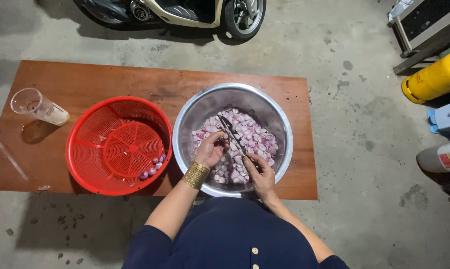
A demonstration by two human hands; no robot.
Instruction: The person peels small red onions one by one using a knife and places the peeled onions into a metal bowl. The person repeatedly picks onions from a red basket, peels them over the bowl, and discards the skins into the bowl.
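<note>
Left hand (210,149) closed around a small shallot (220,141) over steel bowl (284,149) of peeled shallots, right hand (259,174) gripping knife (231,133), red basket (85,164) beside, plastic cup (38,106) on wooden table (85,79).

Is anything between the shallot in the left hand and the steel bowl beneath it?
Nothing visible. The left hand holds the shallot directly over the steel bowl of cut pieces; only the knife in the right hand meets it.
</note>
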